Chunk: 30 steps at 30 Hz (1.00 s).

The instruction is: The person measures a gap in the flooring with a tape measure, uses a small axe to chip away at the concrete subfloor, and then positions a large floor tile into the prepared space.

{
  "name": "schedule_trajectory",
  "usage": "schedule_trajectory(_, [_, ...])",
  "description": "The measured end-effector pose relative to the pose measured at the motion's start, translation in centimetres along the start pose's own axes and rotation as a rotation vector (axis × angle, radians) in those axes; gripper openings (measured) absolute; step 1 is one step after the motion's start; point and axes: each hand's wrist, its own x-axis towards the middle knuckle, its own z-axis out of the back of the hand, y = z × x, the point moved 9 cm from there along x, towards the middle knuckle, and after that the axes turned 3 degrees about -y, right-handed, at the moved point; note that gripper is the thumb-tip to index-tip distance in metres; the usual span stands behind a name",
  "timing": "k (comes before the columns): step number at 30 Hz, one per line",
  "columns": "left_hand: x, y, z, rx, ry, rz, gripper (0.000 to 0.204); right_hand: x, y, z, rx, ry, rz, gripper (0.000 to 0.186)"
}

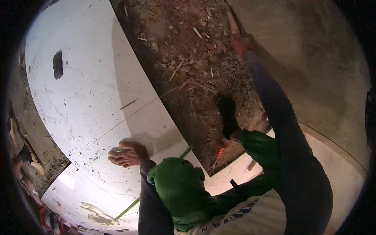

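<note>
My left hand [132, 156] is low over a large pale slab [86, 105] speckled with dark grit. Its fingers curl around a small whitish lump [115, 149], too unclear to name. Reaching far forward, my right hand [241, 44] is closed at the seam between rough dirt and grey concrete. A long, narrow brownish thing [232, 22] extends from it and tapers away; its kind is unclear. Between my dark sleeves are my green-clad knees [176, 180]. A thin green strip [127, 209] lies on the slab and passes behind my left knee.
Brown rubble [188, 51] with splinters fills the gap between slab and smooth concrete [309, 58]. Near my dark-covered foot [227, 117] lies a red-handled tool [219, 152]. A dark rectangular piece or opening [58, 64] marks the slab's far left. Clutter [49, 221] lies at lower left.
</note>
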Motion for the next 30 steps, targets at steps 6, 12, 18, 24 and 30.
schedule_trajectory(6, [-0.5, 0.6, 0.5, 0.02, -0.145, -0.029, 0.075, -11.5, -9.0, -1.0, 0.029, 0.629, -0.016, 0.077])
schedule_trajectory(12, [0.8, 1.1, -0.1, 0.026, -0.165, -0.038, 0.079, -18.0, -10.5, 0.9, 0.231, 0.49, -0.153, 0.071])
schedule_trajectory(18, [-1.8, 0.7, -1.5, 0.034, -0.05, -0.081, 0.084, -22.0, -15.1, -6.2, 0.299, 0.294, -0.034, 0.07])
schedule_trajectory(24, [-0.1, 1.2, -1.2, 0.098, 0.046, -0.008, 0.086, -23.8, -9.8, -1.7, 0.597, 0.175, 0.08, 0.087])
schedule_trajectory(30, [-0.9, -0.1, 1.0, 0.062, 0.005, -0.036, 0.086, -16.1, 0.8, 6.6, 0.607, 0.266, 0.113, 0.084])
